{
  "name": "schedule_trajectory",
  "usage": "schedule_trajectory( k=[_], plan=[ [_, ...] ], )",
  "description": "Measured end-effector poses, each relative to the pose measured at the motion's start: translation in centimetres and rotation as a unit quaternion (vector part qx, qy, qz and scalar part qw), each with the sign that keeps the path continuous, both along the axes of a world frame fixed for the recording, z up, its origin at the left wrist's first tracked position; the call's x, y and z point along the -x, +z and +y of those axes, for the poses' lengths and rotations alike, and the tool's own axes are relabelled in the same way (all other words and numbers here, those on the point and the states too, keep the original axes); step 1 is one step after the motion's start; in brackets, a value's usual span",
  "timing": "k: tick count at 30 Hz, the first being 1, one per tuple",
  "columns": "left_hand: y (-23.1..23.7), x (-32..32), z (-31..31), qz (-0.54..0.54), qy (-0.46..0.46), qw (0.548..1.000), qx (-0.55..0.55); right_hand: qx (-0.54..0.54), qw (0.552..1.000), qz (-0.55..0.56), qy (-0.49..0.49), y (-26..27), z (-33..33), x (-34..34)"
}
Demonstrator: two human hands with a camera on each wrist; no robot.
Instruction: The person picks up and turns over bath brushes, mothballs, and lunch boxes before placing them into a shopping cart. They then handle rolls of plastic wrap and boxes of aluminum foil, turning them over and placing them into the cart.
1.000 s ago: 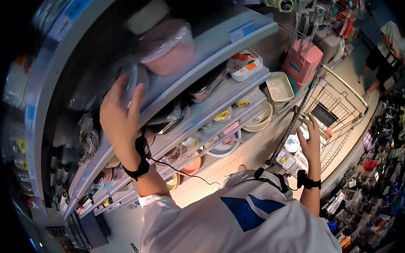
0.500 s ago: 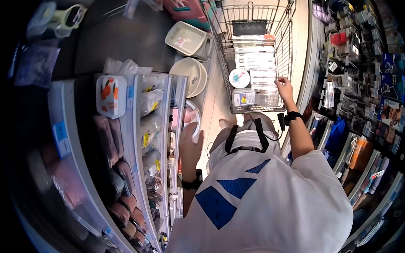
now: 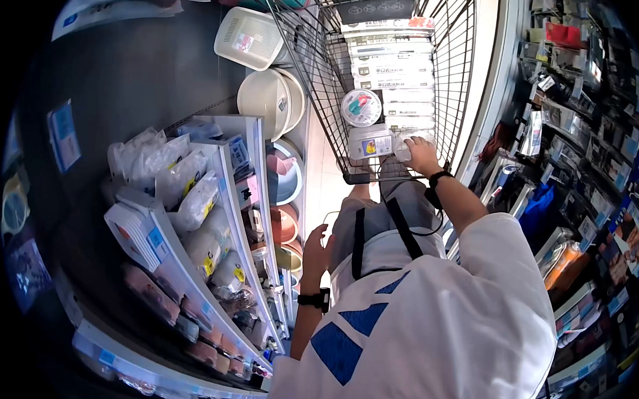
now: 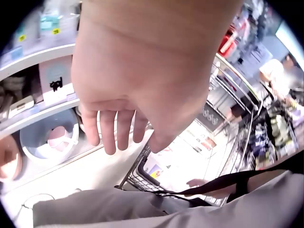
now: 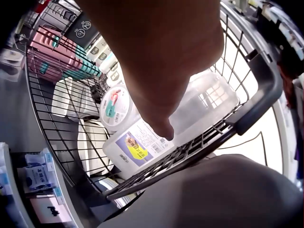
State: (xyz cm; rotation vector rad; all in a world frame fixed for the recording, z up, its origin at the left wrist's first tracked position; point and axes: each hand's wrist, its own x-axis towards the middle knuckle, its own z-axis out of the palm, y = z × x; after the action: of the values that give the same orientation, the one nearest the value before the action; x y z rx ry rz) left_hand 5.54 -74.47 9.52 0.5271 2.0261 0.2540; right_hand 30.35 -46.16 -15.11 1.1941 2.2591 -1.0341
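Observation:
My right hand (image 3: pixel 422 156) reaches over the near end of the shopping cart (image 3: pixel 358 177), at a clear plastic box (image 3: pixel 403 147). In the right wrist view this hand (image 5: pixel 164 78) covers part of the clear box (image 5: pixel 209 99), thumb pointing down by a labelled clear container (image 5: pixel 137 148). Its other fingers are hidden there, and I cannot tell whether they grip the box. A round white tub (image 3: pixel 362 108) sits beside the labelled container. My left hand (image 3: pixel 316 252) hangs by the shelves, holding nothing; in the left wrist view its fingers (image 4: pixel 109 135) are relaxed.
White packages (image 3: pixel 392 68) fill the cart's middle. Left stand shelves with bagged goods (image 3: pixel 191 198), plastic basins (image 3: pixel 265 102) and a cream basket (image 3: pixel 248 38). Racks of packaged goods (image 3: pixel 572 117) line the right. Tiled floor (image 3: pixel 319 192) shows between shelf and cart.
The left hand has come down from the upper shelf to hang low beside the body. The right hand has moved from the cart's right side in over the clear box. The head view has turned toward the cart.

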Motion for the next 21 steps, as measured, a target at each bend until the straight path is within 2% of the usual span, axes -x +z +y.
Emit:
schedule_trajectory(
  k=[2,5,7,10,12,13,14,16,18,19,21],
  plan=[
    [-2.5,0.6,2.2,0.064,-0.136,0.985,-0.084,-0.034,0.998,0.044,0.015,-0.7,-0.4,-0.6],
    [-8.0,0.4,9.7,0.03,-0.144,0.974,-0.172,-0.024,0.999,0.031,0.0,-1.0,-0.7,-0.9],
    [-12.5,-0.1,15.2,0.013,-0.181,0.965,-0.189,-0.006,1.0,0.002,-0.013,-1.1,-0.7,-1.1],
    [-21.5,-0.4,21.1,0.058,-0.2,0.956,-0.205,-0.02,0.999,0.044,-0.02,-0.8,-0.5,-1.6],
    [-27.5,-0.3,23.6,0.149,-0.182,0.947,-0.22,-0.013,0.998,0.06,-0.024,-0.7,-0.4,-1.7],
    [-29.8,-0.1,24.9,0.193,-0.154,0.943,-0.222,-0.06,0.994,0.093,0.016,-1.4,-0.7,-2.1],
    [-31.4,0.6,26.5,0.191,-0.153,0.944,-0.221,-0.106,0.985,0.125,0.055,-2.1,-0.9,-2.5],
    [-33.8,2.3,29.2,0.22,-0.121,0.954,-0.161,-0.101,0.983,0.146,0.055,-1.3,-0.2,-2.9],
    [-36.2,3.8,29.8,0.098,-0.156,0.982,-0.048,-0.077,0.995,0.051,-0.048,0.1,0.7,-2.0],
    [-37.2,4.0,29.8,0.119,-0.186,0.974,-0.055,-0.1,0.992,0.025,-0.076,-0.4,0.5,-2.0],
    [-33.9,3.4,31.8,0.137,-0.209,0.968,-0.037,-0.081,0.993,0.002,-0.09,-2.1,-0.1,-2.7]
  ],
)
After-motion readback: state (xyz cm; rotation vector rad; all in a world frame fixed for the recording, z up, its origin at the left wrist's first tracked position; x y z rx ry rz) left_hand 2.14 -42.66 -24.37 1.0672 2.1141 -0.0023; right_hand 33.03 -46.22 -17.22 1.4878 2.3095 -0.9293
